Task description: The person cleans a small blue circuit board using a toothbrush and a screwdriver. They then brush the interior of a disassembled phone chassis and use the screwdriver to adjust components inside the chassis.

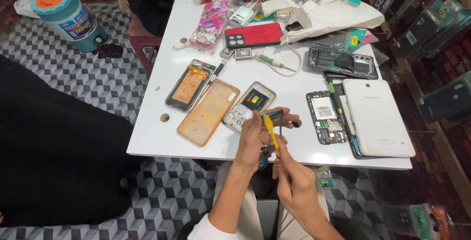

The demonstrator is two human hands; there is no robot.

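Yellow tool (271, 131) pinched over a small part, lower centre.
Its long axis runs near-vertical, tip toward upper left; right hand (294, 181) pinches its lower end, left hand (257, 134) grips the small part (277, 117).

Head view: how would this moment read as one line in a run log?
left hand: holds small part | right hand: holds yellow tool against it | white table: opened phones, orange case, white tablet
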